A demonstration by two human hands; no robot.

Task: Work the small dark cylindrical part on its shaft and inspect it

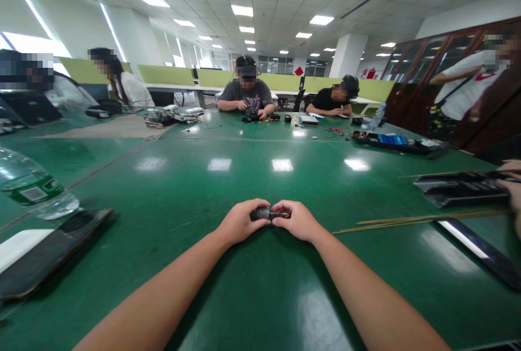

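A small dark cylindrical part (264, 214), with a grey band and a thinner ridged shaft on its right side, is held just above the green table (228, 307). My left hand (241, 221) is closed around its thicker end, thumb in front and fingers behind. The thinner end is pinched between the thumb and fingers of my right hand (299, 222). My fingers cover both ends of the part, so its exact kind does not show. The two hands nearly meet at the middle of it.
Thin brown rods (407, 222) and a black slab with a bright stripe (476, 250) lie right, near another person's hand on black channel-shaped pieces (456, 185). Left are a water bottle (35, 191) and a dark flat case (61, 253). Several people sit around the table.
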